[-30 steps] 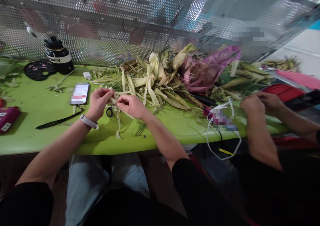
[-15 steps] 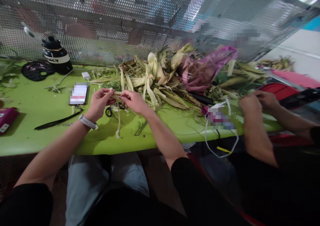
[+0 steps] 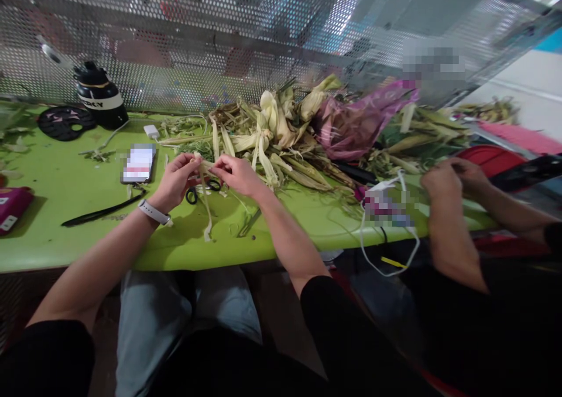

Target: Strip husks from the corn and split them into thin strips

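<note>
Both hands occupied. L hand (image 3: 177,180): fingers curled in, thumb & fingertips pinched tight on one end of a pale husk strip (image 3: 204,167); palm side partly hidden, so grip of the lower fingers can't be told. R hand (image 3: 239,174): thumb & index brought tog. on the strip's other end, remaining fingers loosely bent. Strip thus sits btwn the two hands, above the green worktop (image 3: 175,250). A thin pale tail (image 3: 208,215) hangs below L hand's fingertips twd worktop; can't tell if same piece. Black loops (image 3: 192,195) lie just under the hands, on worktop. Wristband (image 3: 153,212), light-coloured, on L wrist. Phone (image 3: 139,164), screen lit, just beyond & left of L hand; black strap (image 3: 103,212) nearer the body, left of same hand. White charger (image 3: 151,132) beyond L hand; dark bottle (image 3: 102,99) w/ pale band farther off, same side. Purple box (image 3: 16,209) well left of L hand. Husk pile (image 3: 272,136) beyond & right of R hand, nr its knuckles; pink-purple bag (image 3: 345,127) farther right, against pile. Co-worker's hands (image 3: 441,180) well right of R hand, close tog.; contents too unclear to tell.
</note>
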A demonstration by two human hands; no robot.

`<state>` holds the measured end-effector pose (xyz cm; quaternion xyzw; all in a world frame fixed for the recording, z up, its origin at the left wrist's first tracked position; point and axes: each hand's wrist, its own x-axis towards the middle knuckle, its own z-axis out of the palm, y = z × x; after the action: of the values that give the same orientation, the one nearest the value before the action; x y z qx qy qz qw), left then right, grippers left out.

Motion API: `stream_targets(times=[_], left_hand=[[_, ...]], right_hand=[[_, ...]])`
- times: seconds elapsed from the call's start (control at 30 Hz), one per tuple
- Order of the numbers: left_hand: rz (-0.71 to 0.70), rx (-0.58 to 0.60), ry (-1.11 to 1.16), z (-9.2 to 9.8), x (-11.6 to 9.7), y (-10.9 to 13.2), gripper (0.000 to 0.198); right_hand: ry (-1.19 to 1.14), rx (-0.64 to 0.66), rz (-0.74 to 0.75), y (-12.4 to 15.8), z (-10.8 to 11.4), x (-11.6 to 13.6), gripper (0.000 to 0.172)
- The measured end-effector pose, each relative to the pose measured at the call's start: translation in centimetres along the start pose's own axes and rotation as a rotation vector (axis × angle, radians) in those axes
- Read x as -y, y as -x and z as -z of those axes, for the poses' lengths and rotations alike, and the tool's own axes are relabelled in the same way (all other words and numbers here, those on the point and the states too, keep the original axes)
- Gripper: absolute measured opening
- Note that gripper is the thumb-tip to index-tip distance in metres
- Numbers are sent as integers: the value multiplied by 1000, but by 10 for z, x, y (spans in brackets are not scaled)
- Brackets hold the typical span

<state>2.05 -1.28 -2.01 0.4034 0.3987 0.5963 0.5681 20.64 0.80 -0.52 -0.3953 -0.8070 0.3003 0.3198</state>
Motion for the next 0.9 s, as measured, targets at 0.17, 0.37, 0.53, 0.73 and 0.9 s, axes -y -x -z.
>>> stream_targets(times=[0.17, 0.37, 0.53, 0.73, 0.9], left_hand=[[43, -6, 21, -3, 0, 2, 20], [35, -2, 28, -5, -3, 4, 24], [-21, 52, -43, -6, -4, 8, 33], [-85, 1, -67, -3, 1, 3, 31], [-88, -9, -72, 1, 2, 0, 28]], right_hand=[[-4, -33, 30, -1, -2, -3, 25], [9, -68, 66, -1, 1, -2, 28], [130, -126, 125, -3, 3, -7, 28], [397, -195, 377, -6, -8, -15, 17], [523, -85, 582, -9, -24, -20, 33]])
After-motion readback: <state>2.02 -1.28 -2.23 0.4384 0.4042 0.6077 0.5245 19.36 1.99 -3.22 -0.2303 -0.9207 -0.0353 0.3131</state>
